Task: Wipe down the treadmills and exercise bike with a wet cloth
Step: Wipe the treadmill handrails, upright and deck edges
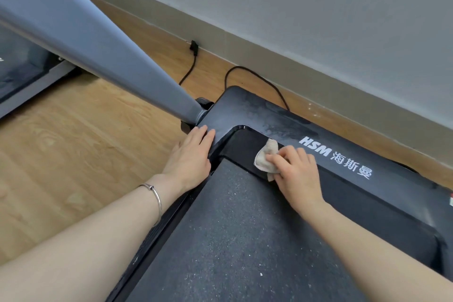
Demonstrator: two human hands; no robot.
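A black treadmill fills the lower right, with a dusty motor cover carrying white HSM lettering and a speckled dark belt below it. My right hand grips a small beige cloth and presses it on the black strip between belt and motor cover. My left hand lies flat, fingers straight, on the treadmill's left front corner beside the base of the grey upright post. A thin bracelet circles my left wrist.
A black power cable loops from the treadmill's front toward a plug at the grey baseboard. Wooden floor lies to the left. Part of a second treadmill shows at the far left edge.
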